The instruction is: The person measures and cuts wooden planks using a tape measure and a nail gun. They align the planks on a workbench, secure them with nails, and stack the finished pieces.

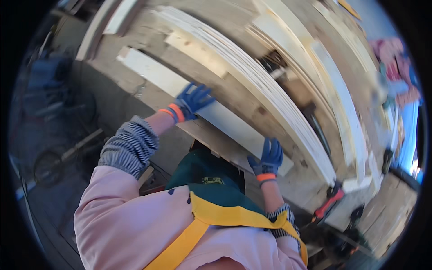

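Stacked plywood sheets [270,85], pale board [211,108] under both hands, red tool [328,202] nearby

Both hands, the left hand [192,101] and the right hand [268,157], wear blue gloves with orange cuffs. Behind them come grey striped cuffs, pink sleeves, and a green apron with yellow straps.

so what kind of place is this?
Likely a woodworking shop or timber yard: both gloved hands, left hand and right hand, rest on a pale plank beside stacked plywood sheets; a red clamp-like tool lies nearby.
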The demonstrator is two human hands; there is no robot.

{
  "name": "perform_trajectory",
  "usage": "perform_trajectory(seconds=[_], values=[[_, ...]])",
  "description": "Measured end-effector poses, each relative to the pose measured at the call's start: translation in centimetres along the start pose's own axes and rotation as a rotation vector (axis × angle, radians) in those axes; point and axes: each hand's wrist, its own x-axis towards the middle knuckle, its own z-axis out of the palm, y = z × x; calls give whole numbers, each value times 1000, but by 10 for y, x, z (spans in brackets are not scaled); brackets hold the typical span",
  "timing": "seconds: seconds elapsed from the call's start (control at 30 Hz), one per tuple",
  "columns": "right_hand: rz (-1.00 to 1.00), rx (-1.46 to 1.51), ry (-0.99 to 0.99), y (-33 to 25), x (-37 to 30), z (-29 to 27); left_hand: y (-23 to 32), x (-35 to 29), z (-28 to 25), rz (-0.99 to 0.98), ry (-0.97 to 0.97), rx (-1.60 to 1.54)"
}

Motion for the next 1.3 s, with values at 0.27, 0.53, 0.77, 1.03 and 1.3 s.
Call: perform_trajectory(seconds=[0.27, 0.53, 0.77, 1.03, 1.3], values=[[193, -75, -292, 44, -28, 3, -5, 29, 40, 35, 113, 119], [174, -94, -151, 55, -35, 36, 4, 36, 29, -28, -25, 160], [146, -19, -117, 61, -32, 43, -2, 35, 33, 3, 13, 190], [290, 205, 337, 68, -64, 19, -18, 32, 48, 154, 201, 174], [260, 74, 328, 85, -87, 4, -19, 30, 51, 175, 208, 103]])
